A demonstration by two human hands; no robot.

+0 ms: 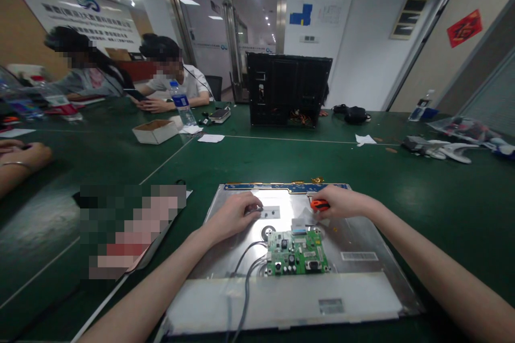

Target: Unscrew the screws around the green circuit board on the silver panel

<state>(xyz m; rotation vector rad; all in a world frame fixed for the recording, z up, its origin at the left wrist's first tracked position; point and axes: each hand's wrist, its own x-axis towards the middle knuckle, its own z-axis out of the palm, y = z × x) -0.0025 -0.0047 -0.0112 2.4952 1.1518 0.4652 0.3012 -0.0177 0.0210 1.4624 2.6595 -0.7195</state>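
A silver display panel [362,236] lies flat on the green table, its back facing up. On it sits a green circuit board [298,252] with grey cables [247,295] running off toward the front. A narrow blue board [265,188] lines the panel's far edge. My right hand [336,202] is closed round an orange and black tool [320,204] near that far edge; the tool's tip is too small to make out. To the left, my left hand [237,211] rests over the panel beside a small pale label [270,211], fingers curled together; whatever they hold is hidden.
A black monitor housing [287,88] stands beyond the panel. An open white box [155,133] and a water bottle [183,104] are at the back left. Two people sit across the table; another person's hand [30,155] is at the left edge. Grey parts [434,147] lie at the right.
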